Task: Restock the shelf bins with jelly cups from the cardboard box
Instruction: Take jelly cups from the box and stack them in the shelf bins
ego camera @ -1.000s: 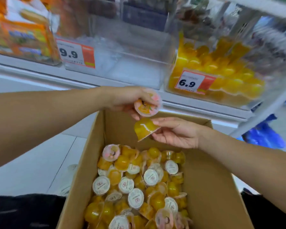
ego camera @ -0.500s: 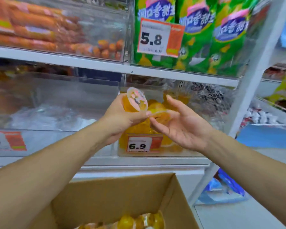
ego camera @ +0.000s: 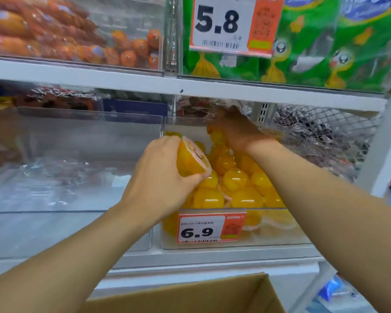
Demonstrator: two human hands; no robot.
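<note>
L hand [ego camera: 158, 175] is gripping one yellow jelly cup [ego camera: 191, 158], lid side tilted right, at the front of the clear bin [ego camera: 280, 238] w/ the 6.9 tag [ego camera: 210, 227]. R hand [ego camera: 235, 129] is reaching deep over the piled cups [ego camera: 235, 184]; grip state: cannot tell. Cardboard box [ego camera: 190, 297] is sitting below the shelf.

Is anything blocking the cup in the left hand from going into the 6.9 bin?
Nothing solid. The left hand holds the cup at the bin's open top. The right hand is deeper in the bin over the pile, up and to the right of the cup, not in its drop path.
</note>
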